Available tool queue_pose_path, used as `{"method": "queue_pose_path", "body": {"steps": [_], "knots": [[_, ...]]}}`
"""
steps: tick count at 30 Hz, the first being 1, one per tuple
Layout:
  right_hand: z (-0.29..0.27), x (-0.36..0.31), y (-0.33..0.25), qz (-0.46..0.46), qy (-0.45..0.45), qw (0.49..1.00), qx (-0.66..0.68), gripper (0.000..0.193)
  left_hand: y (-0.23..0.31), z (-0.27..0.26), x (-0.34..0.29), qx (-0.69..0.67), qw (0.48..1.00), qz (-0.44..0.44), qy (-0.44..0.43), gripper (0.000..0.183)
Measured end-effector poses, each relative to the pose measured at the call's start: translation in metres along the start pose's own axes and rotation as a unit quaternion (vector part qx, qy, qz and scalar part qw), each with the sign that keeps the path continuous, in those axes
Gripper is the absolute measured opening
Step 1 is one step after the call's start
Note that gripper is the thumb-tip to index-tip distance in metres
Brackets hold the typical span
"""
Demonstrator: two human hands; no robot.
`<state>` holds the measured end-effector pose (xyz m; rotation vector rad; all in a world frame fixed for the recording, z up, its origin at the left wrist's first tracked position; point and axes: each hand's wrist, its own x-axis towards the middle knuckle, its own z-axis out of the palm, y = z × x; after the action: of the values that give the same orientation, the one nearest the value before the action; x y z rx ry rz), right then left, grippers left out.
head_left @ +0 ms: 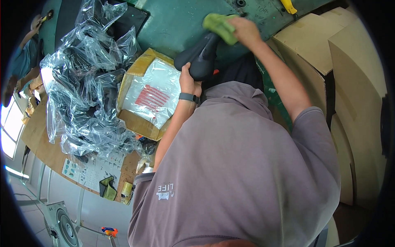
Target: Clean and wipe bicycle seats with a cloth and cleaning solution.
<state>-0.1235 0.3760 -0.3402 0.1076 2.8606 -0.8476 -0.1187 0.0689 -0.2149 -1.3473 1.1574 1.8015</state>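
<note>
Your left hand [190, 81] is clasping one black saddle [201, 61], its lower fingers hidden, beside one open carton [139, 124], while your right hand [246, 33] is pinching one green cloth [220, 27] at the saddle's narrow end. The wiping is looking unfinished, the remainder not showing; one spare cloth [110, 191] is lying lower left, and clear bags [92, 78] are sprawling, too tangled to count.

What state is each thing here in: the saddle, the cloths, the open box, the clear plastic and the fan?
Black saddle: held in the left hand, wide end toward the person.
Green cloth: bunched under the right hand, at the saddle's narrow end.
Cardboard box: open, plastic-wrapped contents showing.
Clear plastic: crumpled, heaped.
Green-and-black cloth: folded over, lying unheld.
Fan: cannot tell whether running.
</note>
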Motion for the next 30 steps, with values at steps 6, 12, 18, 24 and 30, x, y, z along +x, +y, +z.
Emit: {"method": "queue_pose_path", "body": {"steps": [6,12,18,24,30], "knots": [[-0.098,0.005,-0.030,0.042,0.212,0.976,-0.019,0.045,-0.005,-0.016,0.002,-0.015,0.999,0.005,-0.027,0.045],[-0.048,-0.047,-0.132,-0.038,0.051,0.987,0.150,0.048,-0.009,0.002,-0.003,-0.011,0.999,0.023,-0.040,0.049],[-0.029,-0.045,-0.153,-0.032,-0.046,0.983,0.176,0.055,-0.006,0.001,-0.011,0.067,0.992,0.107,-0.030,0.056],[-0.048,-0.050,-0.159,-0.048,-0.022,0.980,0.193,0.046,-0.006,0.003,-0.012,0.057,0.991,0.115,-0.030,0.056],[-0.084,-0.046,-0.128,0.057,0.110,0.958,0.260,0.036,-0.005,0.011,-0.019,0.065,0.993,0.102,-0.004,0.063]]}}
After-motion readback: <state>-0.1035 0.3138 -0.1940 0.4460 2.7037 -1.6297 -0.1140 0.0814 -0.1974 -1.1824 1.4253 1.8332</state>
